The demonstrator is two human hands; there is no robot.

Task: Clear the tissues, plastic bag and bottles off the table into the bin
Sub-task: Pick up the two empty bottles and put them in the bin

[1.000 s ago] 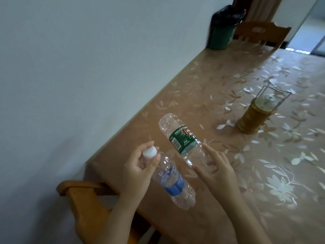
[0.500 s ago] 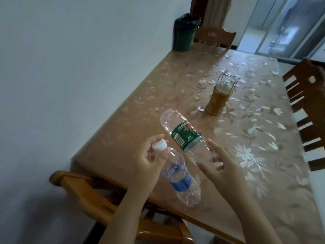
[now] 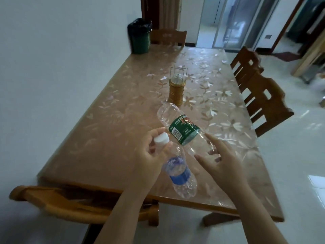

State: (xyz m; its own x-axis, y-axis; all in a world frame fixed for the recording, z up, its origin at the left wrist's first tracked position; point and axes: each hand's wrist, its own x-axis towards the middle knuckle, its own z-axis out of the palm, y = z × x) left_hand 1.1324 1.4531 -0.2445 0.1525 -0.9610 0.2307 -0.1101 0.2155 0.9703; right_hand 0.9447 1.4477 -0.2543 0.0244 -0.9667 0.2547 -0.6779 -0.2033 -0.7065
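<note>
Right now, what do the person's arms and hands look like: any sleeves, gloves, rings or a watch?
Both forearms are bare as far as the frame shows, with no sleeve in view. The left hand and right hand wear no gloves. No ring, watch or bracelet is visible on the fingers or wrists. Nails look short and unpainted, though the picture is soft.

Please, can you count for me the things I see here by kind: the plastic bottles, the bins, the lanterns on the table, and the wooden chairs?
Plastic bottles: 2, green-label bottle in the right hand, blue-label bottle in the left hand
Bins: 1, bin
Lanterns: 1, lantern
Wooden chairs: 4
Total: 8
</note>
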